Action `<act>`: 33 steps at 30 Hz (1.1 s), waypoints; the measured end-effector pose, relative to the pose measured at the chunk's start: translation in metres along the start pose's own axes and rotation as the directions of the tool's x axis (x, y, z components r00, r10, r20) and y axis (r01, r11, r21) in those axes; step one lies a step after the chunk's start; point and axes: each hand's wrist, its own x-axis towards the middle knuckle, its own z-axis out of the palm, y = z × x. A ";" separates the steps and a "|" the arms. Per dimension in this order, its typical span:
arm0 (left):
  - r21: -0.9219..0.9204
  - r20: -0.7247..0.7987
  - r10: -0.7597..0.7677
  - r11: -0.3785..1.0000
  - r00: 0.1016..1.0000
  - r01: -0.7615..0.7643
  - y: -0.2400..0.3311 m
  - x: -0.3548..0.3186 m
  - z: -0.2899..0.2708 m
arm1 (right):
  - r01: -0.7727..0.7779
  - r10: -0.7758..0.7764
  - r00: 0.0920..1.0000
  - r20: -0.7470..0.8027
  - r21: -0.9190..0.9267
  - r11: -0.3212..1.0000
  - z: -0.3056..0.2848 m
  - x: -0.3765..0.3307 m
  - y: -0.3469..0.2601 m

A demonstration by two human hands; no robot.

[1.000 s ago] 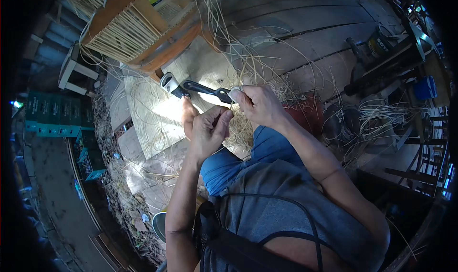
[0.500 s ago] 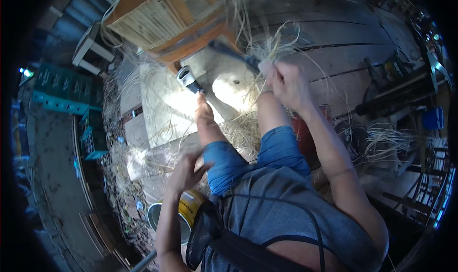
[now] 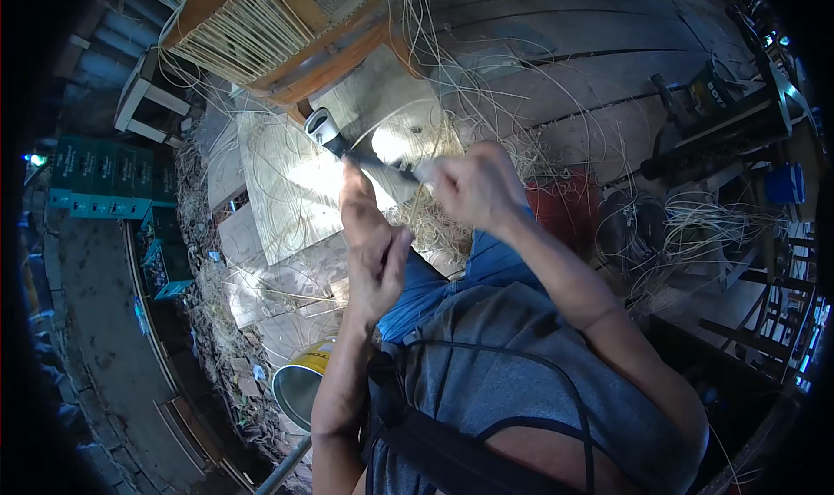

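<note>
My right hand (image 3: 473,185) grips a long dark knife (image 3: 369,158) whose pale end (image 3: 321,128) points up and to the left. My left hand (image 3: 372,247) is raised beside the blade, fingers stretched, pinching a thin cane strand (image 3: 393,130) that loops up over the knife; the grip itself is hard to make out. Both hands hover above my blue-clad knee (image 3: 434,287) and a heap of loose cane strips (image 3: 434,226).
A wooden chair frame with a woven cane seat (image 3: 261,26) lies at the top. Flat boards (image 3: 287,191) cover the ground ahead. A yellow tin (image 3: 304,391) stands by my left elbow. Coils of cane (image 3: 695,226), a red object (image 3: 565,213) and green crates (image 3: 100,178) lie around.
My left hand has come up from beside my knee to the knife. My right hand has dropped lower with the knife, back near where it was a second ago.
</note>
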 end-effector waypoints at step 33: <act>0.053 -0.004 0.048 0.997 0.999 -0.048 0.004 -0.065 -0.032 | -0.201 0.143 0.944 -0.296 -0.177 0.963 -0.062 0.099 0.100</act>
